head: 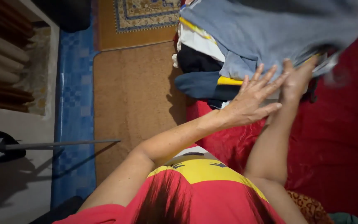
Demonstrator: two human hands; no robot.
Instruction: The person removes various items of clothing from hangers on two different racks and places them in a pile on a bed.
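My left hand (251,97) is stretched out flat with the fingers spread, hovering at the edge of a pile of folded clothes (199,62). My right hand (297,76) reaches further in and grips the lower edge of a grey-blue garment (266,29) that lies blurred over the top of the pile. The pile holds white, black, dark blue and yellow pieces. It rests on a red sheet (336,137) that runs under both my forearms. I wear a red and yellow shirt (199,191).
A brown mat (133,103) lies left of the red sheet, with a patterned rug (146,16) beyond it and a blue checkered strip (73,103) alongside. A thin grey rod (54,144) lies across the floor at left. Curtain folds (3,58) hang far left.
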